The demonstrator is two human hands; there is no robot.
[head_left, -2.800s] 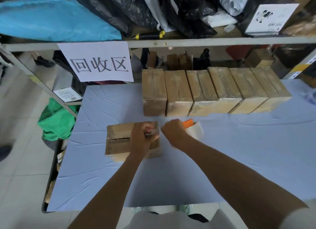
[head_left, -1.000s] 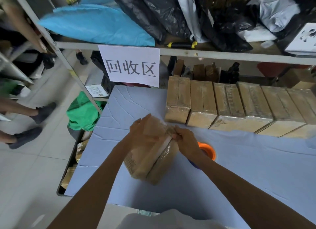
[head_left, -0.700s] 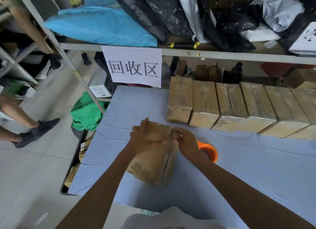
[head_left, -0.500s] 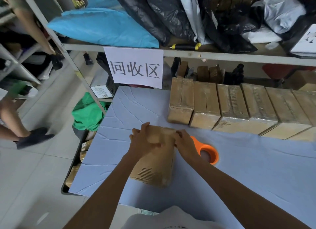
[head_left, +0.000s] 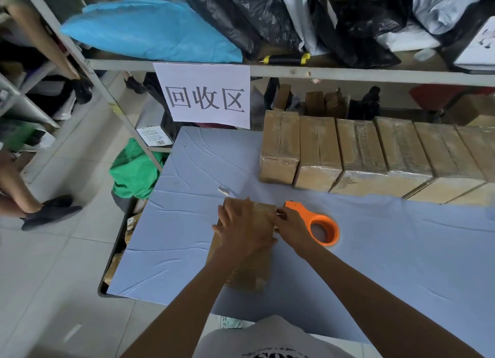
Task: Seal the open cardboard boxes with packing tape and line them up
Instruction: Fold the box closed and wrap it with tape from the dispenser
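The left hand (head_left: 242,228) lies flat – fingers spread – on the cardboard box (head_left: 250,272). The right hand (head_left: 293,228) pinches the box's far corner, beside the orange tape dispenser (head_left: 322,228).

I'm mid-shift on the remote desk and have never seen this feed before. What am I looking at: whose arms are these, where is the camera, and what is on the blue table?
There is no robot here. A person wears one wide-angle camera on the head, looking down at their own bare arms. The left hand lies flat, fingers spread, on a cardboard box that sits on the blue table. The right hand is at the box's right top edge, fingers curled as if pinching it or the tape there; exactly what it grips is hard to tell. Just beyond lies an orange tape dispenser. At the table's far side stands a row of taped boxes, side by side. Behind them is a shelf with a paper sign.
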